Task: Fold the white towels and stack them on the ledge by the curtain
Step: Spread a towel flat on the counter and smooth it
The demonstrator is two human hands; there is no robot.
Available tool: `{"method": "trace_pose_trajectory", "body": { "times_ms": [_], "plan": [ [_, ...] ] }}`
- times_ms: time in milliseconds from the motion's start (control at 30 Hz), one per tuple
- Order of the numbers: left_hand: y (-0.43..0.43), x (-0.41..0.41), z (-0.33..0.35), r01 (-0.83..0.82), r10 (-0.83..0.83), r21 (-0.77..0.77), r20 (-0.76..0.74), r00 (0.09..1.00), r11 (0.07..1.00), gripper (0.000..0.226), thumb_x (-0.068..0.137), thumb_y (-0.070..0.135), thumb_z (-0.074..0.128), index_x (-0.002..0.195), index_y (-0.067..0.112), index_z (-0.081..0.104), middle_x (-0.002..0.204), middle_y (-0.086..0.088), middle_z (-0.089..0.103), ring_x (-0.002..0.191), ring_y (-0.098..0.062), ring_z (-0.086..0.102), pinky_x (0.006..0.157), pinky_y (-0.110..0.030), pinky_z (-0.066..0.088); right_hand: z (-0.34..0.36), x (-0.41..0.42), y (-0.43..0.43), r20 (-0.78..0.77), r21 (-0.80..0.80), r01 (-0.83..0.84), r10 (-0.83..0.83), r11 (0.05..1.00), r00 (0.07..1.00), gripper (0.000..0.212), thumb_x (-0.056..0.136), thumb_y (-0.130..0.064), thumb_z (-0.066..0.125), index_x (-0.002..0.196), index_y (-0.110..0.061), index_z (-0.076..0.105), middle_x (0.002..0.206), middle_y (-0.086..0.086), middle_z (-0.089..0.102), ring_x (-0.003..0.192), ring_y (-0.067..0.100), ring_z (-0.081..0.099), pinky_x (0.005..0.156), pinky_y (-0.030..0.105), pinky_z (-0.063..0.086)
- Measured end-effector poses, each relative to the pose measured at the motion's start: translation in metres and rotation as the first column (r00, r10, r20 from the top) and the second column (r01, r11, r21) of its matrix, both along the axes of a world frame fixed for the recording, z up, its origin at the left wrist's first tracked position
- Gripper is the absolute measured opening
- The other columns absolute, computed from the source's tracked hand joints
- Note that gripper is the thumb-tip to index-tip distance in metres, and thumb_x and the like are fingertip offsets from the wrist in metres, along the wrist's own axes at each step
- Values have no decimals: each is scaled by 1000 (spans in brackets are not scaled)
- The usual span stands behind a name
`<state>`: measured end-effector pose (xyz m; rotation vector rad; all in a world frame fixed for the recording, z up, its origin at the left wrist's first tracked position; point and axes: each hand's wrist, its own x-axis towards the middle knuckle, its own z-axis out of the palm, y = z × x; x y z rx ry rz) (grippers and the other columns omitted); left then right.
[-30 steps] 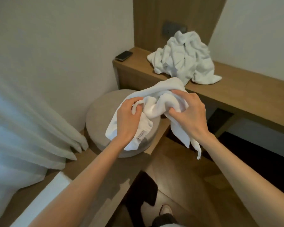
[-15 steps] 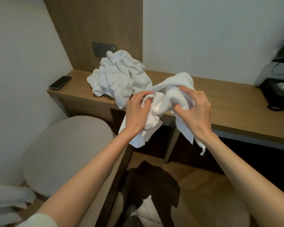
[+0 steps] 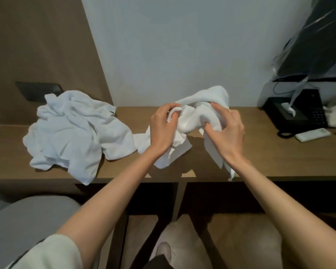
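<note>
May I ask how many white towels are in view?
2: a crumpled heap on the desk, left; a bunched towel gripped by left hand and right hand; the heap may hide more.

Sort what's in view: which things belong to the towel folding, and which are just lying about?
Belongs to the job: white towel, gripped by the left hand and right hand; crumpled towel pile on the desk.
Just lying about: black telephone, white remote, grey stool, wall plate.
</note>
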<state>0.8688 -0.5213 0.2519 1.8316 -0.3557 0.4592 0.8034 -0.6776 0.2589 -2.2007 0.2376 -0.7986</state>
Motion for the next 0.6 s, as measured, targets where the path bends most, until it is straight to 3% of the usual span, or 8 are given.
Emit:
{"method": "trace_pose_trajectory", "body": {
  "times_ms": [100, 167, 267, 333, 433, 600],
  "plan": [
    [-20, 45, -13, 41, -41, 3, -6, 999, 999, 16, 92, 14, 58, 105, 14, 68, 101, 9, 65, 88, -1, 57, 77, -5, 42, -15, 41, -20, -50, -2, 14, -14, 1000, 999, 51, 83, -24, 68, 131, -33, 53, 112, -1, 48, 109, 19, 48, 91, 29, 41],
    [-29, 66, -31, 85, -83, 26, -73, 994, 996, 17, 94, 16, 56, 108, 15, 66, 104, 9, 64, 92, -2, 58, 80, -8, 44, -33, 65, -32, -202, -48, 1, -11, 999, 979, 53, 88, -25, 63, 137, -33, 45, 128, 7, 44, 121, 24, 39, 99, 33, 36],
    [-34, 84, -69, 235, -186, 152, -281, 942, 960, 23, 98, 17, 48, 115, 16, 64, 116, 1, 65, 105, -10, 58, 84, -6, 43, -65, 91, -46, -515, -75, -96, 44, 993, 856, 59, 92, -26, 57, 145, -31, 30, 152, 9, 22, 138, 34, 16, 110, 47, 27],
    [-32, 89, -94, 336, -227, 284, -356, 907, 898, 28, 99, 10, 44, 117, 14, 64, 122, -2, 64, 113, -15, 56, 92, -12, 40, -82, 104, -51, -641, -39, -184, 116, 982, 758, 65, 94, -26, 55, 150, -27, 22, 158, 9, 14, 142, 34, 7, 112, 49, 22],
    [-28, 94, -115, 392, -233, 355, -414, 880, 849, 32, 97, 4, 42, 123, 11, 61, 128, -5, 60, 121, -19, 52, 101, -22, 35, -96, 123, -52, -706, -63, -267, 146, 962, 693, 63, 96, -29, 49, 151, -27, 19, 158, 7, 16, 144, 32, 7, 112, 51, 21],
    [-17, 111, -116, 194, -61, 463, -285, 956, 865, 30, 96, 7, 45, 122, 14, 59, 127, -3, 55, 118, -16, 47, 96, -16, 31, -99, 155, -47, -664, -144, -417, 225, 897, 713, 50, 98, -33, 46, 146, -32, 33, 158, 0, 20, 144, 28, 12, 114, 51, 19]
  ]
}}
